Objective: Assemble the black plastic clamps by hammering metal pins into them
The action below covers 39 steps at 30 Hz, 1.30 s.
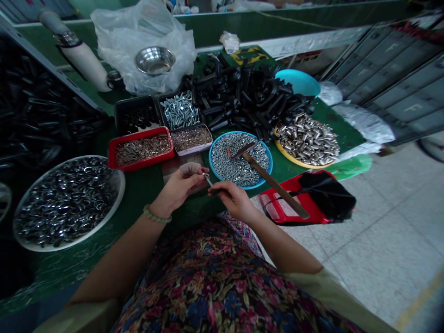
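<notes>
My left hand (182,185) and my right hand (232,198) meet at the near edge of the green bench, both closed in a pinch. Between them they hold a small metal bolt (207,178) joined to a dark part that my right fingers cover. Just beyond lies a blue dish of small silver nuts (222,159), with a wooden-handled hammer (274,185) resting across it. A bead bracelet sits on my left wrist.
A big white basin of metal rings (67,201) stands left. Behind are a red tray of pins (142,148), trays of screws (180,111), a heap of black parts (249,95), a yellow plate of metal sleeves (307,138) and a steel bowl (154,60). A red tray with a black cloth (312,199) overhangs the right edge.
</notes>
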Each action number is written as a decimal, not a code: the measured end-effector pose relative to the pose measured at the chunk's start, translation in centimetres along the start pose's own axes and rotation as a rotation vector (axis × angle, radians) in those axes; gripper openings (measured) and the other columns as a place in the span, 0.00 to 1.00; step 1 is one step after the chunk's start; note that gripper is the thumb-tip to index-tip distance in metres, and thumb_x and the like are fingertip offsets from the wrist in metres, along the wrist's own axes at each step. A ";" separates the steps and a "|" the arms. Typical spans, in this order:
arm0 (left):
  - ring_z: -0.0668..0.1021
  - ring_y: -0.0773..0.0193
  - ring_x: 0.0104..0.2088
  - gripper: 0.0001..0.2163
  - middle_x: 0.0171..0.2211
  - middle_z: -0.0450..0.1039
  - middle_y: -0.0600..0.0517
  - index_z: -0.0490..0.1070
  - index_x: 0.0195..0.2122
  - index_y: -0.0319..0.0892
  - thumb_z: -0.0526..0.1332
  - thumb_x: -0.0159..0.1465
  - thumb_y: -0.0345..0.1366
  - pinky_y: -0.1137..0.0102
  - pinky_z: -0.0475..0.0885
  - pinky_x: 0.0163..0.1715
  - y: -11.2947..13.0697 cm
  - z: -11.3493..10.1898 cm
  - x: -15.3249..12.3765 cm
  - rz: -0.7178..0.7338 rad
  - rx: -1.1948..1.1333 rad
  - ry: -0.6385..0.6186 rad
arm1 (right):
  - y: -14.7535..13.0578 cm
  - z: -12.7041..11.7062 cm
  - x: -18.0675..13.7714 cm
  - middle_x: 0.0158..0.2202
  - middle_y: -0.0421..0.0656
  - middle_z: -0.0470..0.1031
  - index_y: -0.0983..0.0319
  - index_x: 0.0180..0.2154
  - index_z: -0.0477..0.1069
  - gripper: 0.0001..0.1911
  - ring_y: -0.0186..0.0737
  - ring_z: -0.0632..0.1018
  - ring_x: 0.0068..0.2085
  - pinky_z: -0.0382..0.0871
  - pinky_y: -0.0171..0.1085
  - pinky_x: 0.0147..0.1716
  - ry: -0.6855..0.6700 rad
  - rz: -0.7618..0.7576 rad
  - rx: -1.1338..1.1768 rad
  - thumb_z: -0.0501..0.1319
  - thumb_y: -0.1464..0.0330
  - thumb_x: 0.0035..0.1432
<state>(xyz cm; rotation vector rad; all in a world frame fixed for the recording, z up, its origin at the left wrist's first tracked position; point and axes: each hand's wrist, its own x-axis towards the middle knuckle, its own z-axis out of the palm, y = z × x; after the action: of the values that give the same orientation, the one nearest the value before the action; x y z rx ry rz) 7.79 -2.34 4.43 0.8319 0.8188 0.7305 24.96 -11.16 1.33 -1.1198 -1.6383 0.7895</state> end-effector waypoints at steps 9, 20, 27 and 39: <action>0.74 0.68 0.30 0.07 0.27 0.72 0.55 0.71 0.28 0.39 0.69 0.52 0.32 0.74 0.70 0.34 -1.8 -0.2 1.2 0.110 0.537 -0.199 | 1.4 -1.3 -1.5 0.58 0.46 0.69 0.56 0.64 0.56 0.30 0.41 0.72 0.57 0.69 0.45 0.55 -0.113 -0.024 -0.126 0.51 0.76 0.61; 0.77 0.64 0.37 0.13 0.35 0.72 0.54 0.63 0.40 0.43 0.66 0.57 0.35 0.68 0.71 0.40 -2.7 2.3 2.2 0.131 0.653 -0.437 | 2.3 -3.5 -4.3 0.47 0.45 0.76 0.55 0.55 0.66 0.18 0.38 0.80 0.44 0.76 0.41 0.44 -0.021 0.242 0.235 0.53 0.71 0.64; 0.76 0.61 0.37 0.07 0.33 0.73 0.50 0.68 0.43 0.43 0.56 0.63 0.31 0.68 0.68 0.39 -2.7 3.7 7.5 0.395 1.406 -0.490 | 3.2 -4.8 -4.2 0.40 0.40 0.78 0.55 0.45 0.65 0.08 0.37 0.81 0.39 0.76 0.43 0.43 0.367 0.224 0.361 0.58 0.66 0.63; 0.75 0.68 0.33 0.05 0.34 0.73 0.51 0.73 0.36 0.39 0.58 0.62 0.31 0.72 0.70 0.37 -1.3 2.7 8.0 0.279 0.902 -0.325 | 2.1 -3.4 -2.5 0.39 0.40 0.77 0.55 0.44 0.65 0.07 0.35 0.81 0.38 0.75 0.40 0.41 0.287 0.235 0.386 0.58 0.66 0.63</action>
<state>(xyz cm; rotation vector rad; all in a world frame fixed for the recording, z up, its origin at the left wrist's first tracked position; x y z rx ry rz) 14.25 2.57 1.91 1.8509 0.7318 0.4211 29.15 -12.70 -0.29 -1.0967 -1.0727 0.9962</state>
